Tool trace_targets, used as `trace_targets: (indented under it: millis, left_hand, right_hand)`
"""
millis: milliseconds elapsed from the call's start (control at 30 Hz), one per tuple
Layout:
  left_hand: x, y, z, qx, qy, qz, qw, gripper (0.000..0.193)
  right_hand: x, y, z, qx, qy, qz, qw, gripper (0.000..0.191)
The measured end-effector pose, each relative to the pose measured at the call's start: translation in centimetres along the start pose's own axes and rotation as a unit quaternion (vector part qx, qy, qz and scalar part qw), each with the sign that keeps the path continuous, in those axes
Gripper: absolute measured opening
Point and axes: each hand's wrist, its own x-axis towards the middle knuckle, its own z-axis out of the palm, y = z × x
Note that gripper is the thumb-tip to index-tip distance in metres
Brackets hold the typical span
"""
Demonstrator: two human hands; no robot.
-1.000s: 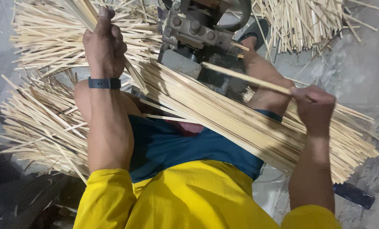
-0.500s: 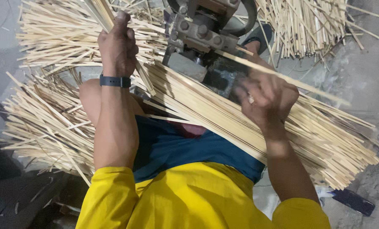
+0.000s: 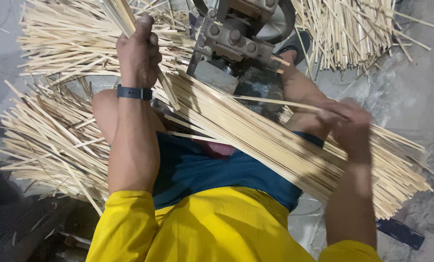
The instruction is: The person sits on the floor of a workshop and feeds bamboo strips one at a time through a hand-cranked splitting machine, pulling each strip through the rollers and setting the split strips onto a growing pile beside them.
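The left hand (image 3: 138, 53) was closed in a fist around a small bunch of bamboo slats (image 3: 122, 17), held up and tilted, a dark wristband (image 3: 134, 92) just below it. The right hand (image 3: 350, 128) was pinched shut on a single thin strip (image 3: 270, 101), whose far end pointed toward the metal machine (image 3: 236, 41) between the person's knees. Across the lap lay a thick sheaf of sticks (image 3: 275, 145), slanting from the machine down to the right.

It looked to me like the feeding step: one strip taken from stock and lined up with the machine's bolted head. The next move seemed to call for keeping that strip straight and level as it met the rollers, since so slender a piece would bow easily.

The strips were pale, dry, flat and long, with splintery edges. The machine was grey steel with large hex bolts and a round wheel (image 3: 280, 24) behind it. More sticks lay in loose fans on the concrete floor (image 3: 411, 97): a heap at the left (image 3: 47, 140) and another pile at the upper right (image 3: 352, 34). The person wore a yellow shirt (image 3: 217, 228) and dark blue shorts (image 3: 212, 170).
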Motion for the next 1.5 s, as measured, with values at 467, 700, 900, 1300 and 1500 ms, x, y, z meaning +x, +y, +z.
trace_targets:
  millis: [467,700,900,1300,1500]
  left_hand:
    - [-0.1,-0.6,0.8,-0.005,0.006,0.010,1.000,0.022]
    - [0.4,-0.4,0.4,0.005,0.030,-0.005,1.000,0.019]
    - [0.4,-0.2,0.4,0.003,0.011,0.001,1.000,0.020]
    - [0.0,-0.6,0.8,0.012,0.002,0.006,1.000,0.025]
    - [-0.3,0.0,0.9,0.008,0.004,-0.001,1.000,0.023]
  right_hand:
    - [5.6,-6.9,2.2,-0.201,0.086,-0.208,0.953,0.013]
    - [4.4,-10.7,6.5,-0.034,-0.062,-0.041,0.997,0.017]
    - [1.5,-7.2,8.8,0.033,-0.067,-0.006,0.997,0.009]
    - [-0.2,-6.3,6.9,-0.014,0.022,-0.027,0.999,0.006]
    - [-0.6,-2.4,1.2,-0.022,0.014,0.114,0.993,0.005]
